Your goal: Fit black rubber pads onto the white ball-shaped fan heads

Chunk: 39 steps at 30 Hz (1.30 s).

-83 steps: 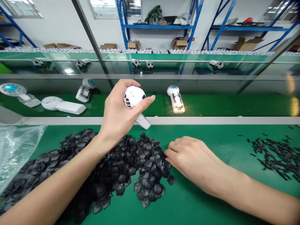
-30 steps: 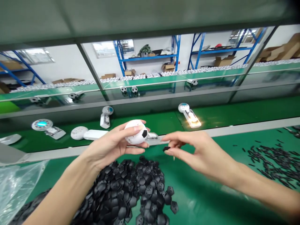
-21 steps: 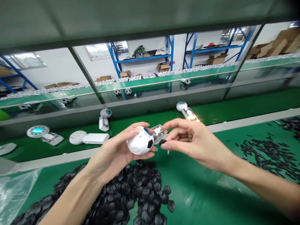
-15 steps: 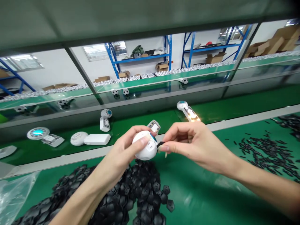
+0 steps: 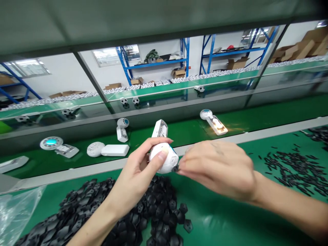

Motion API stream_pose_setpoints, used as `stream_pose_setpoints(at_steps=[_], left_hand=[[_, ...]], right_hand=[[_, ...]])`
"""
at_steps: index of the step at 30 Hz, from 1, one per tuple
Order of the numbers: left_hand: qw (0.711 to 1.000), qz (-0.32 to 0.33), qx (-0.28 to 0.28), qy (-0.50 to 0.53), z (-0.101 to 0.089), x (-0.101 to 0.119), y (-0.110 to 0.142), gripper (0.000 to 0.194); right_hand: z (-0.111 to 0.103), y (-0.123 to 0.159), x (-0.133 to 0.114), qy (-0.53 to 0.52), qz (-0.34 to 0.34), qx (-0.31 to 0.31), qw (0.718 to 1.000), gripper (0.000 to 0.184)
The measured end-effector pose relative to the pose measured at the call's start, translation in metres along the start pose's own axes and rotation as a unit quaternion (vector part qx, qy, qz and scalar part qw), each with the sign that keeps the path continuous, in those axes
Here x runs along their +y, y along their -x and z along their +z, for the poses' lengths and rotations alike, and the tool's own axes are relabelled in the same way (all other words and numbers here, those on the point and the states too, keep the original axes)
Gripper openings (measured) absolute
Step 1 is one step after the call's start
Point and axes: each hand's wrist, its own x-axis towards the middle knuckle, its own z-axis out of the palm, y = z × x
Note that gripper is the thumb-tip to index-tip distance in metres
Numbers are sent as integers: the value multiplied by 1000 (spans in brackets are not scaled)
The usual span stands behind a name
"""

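I have the white football-patterned shell point(image 5: 164, 158) gripped in my left hand point(image 5: 135, 176), with my fingers point(image 5: 151, 145) curled round it and my thumb point(image 5: 160, 156) pressed on its near face. A white rectangular module point(image 5: 159, 130) with a circuit board in its face stands up behind the shell, tilted and touching it as far as I can see. My right hand point(image 5: 217, 169) is closed in a pinch on a small black piece point(image 5: 175, 168), right at the shell's edge; my fingers hide most of it, so I cannot tell how it sits.

Below my hands, a heap of black pentagonal patches point(image 5: 164, 212) spreads over the green worktop point(image 5: 217, 218), partly under my left forearm. A clear plastic bag point(image 5: 17, 218) lies at its left end, and a scatter of thin black strips point(image 5: 289, 164) lies to the right. Behind a pale rail point(image 5: 256, 135), a green shelf point(image 5: 256, 116) carries more white units, among them a lit module point(image 5: 219, 128) and a disc glowing blue point(image 5: 51, 142). Blue racking point(image 5: 153, 63) stands far off.
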Motion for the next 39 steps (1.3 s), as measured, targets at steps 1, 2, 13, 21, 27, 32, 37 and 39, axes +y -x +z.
stream_pose_setpoints(at_steps=[1,2,13,21,27,32,37,39], left_hand=[[1000,12,4,-10,0,1,0,32],[999,25,8,-19,0,2,1,31],[997,66,9,-25,-1,10,6,25],[996,51,-22,-73,-3,8,9,33],[995,24,-34,-91,8,3,9,47],[999,8,-28,-32,12,-5,7,48],[1000,16,-20,1,13,-9,6,45],[1000,24,-16,0,14,-11,5,44]], right_hand=[[-3,3,-1,57,-70,1,996,18],[-7,5,-2,98,-115,-4,988,21],[-5,-11,-7,-75,121,-54,988,13],[1,-10,-13,-232,340,-62,909,11],[1,-9,-17,-207,341,-71,914,12],[-1,-12,-21,-199,318,-84,923,15],[-1,-13,-24,-205,310,-84,925,16],[-1,-12,-24,-202,312,-86,924,16]])
